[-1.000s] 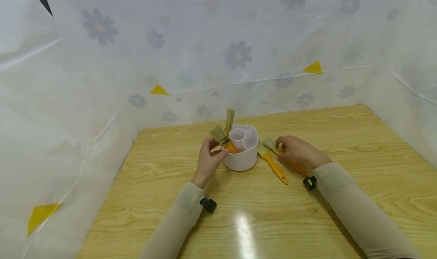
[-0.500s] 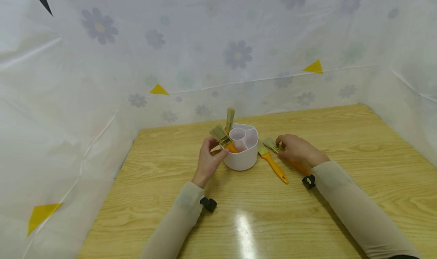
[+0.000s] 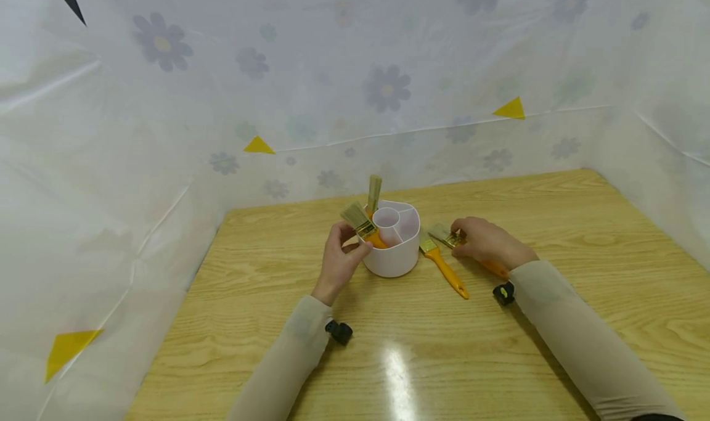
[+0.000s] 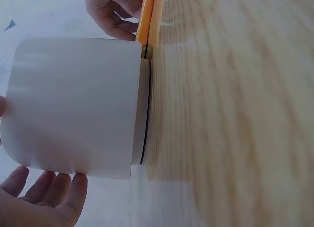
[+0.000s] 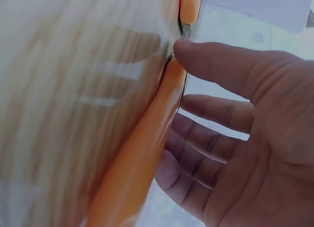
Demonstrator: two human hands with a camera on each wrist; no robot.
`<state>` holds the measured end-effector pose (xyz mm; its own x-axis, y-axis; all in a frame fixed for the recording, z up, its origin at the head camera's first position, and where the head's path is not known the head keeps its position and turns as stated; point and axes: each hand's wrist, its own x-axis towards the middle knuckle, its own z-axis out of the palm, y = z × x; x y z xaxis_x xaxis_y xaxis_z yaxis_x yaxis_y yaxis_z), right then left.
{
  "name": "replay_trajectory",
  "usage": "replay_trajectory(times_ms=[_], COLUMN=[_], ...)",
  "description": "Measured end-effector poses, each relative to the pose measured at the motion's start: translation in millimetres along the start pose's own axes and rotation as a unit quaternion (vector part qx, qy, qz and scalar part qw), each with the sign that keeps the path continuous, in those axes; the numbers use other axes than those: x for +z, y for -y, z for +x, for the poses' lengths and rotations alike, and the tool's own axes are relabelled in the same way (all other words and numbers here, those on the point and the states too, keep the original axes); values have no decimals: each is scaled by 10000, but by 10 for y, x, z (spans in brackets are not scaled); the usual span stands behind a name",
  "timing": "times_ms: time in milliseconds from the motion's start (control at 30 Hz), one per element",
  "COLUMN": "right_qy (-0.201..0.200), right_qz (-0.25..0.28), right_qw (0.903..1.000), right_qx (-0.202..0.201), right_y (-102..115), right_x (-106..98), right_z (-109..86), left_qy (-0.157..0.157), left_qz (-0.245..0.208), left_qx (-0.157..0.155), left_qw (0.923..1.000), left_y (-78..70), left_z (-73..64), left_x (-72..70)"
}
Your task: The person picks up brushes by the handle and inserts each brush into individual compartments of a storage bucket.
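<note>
A white round caddy [image 3: 390,262] with several compartments stands on the table. My left hand [image 3: 339,257] holds its left side, fingertips along the outer wall in the left wrist view and thumb at the rim. Two paintbrushes stick out of it bristles up: a wide paintbrush [image 3: 362,222] leaning left and a narrower paintbrush [image 3: 374,191] behind. Right of the caddy, my right hand [image 3: 488,242] pinches another paintbrush [image 5: 142,153] near its metal band, thumb on one side and fingers on the other. Its orange handle runs back under the palm.
A loose paintbrush [image 3: 446,273] with an orange handle lies between the caddy and my right hand, bristles toward the caddy. Behind the wooden table [image 3: 266,359] hangs a pale flowered sheet [image 3: 333,88], and more sheeting closes both sides.
My right hand has shifted very slightly, and the handle of the paintbrush in it has swung a little toward the back. My left hand, the caddy and the loose paintbrush stay put.
</note>
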<state>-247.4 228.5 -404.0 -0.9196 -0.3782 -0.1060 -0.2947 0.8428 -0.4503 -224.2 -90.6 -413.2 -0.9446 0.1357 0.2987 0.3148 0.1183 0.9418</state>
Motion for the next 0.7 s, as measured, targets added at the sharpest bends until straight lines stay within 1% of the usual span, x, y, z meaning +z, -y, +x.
replay_trajectory(times_ms=[100, 200, 300, 433, 567, 700], right_qy=[26, 32, 15, -7, 18, 28], right_qz=[34, 1, -49, -111, -117, -148], right_qw=[10000, 10000, 10000, 9999, 9999, 9999], right_qx=[51, 67, 59, 58, 37, 40], right_y=[0, 2, 0, -7, -11, -9], right_x=[-1, 4, 14, 24, 27, 27], right_z=[10, 24, 38, 48, 53, 62], left_qy=[30, 59, 80, 82, 68, 82], left_qz=[-105, -254, -368, -330, -256, -191], left_qx=[-47, -117, -134, -110, -76, 57], left_qw=[9999, 9996, 9992, 9994, 9996, 9998], left_y=[-2, -35, -153, -309, -345, -348], left_z=[3, 0, -26, -64, -73, -75], left_x=[-1, -2, -5, -3, -3, -13])
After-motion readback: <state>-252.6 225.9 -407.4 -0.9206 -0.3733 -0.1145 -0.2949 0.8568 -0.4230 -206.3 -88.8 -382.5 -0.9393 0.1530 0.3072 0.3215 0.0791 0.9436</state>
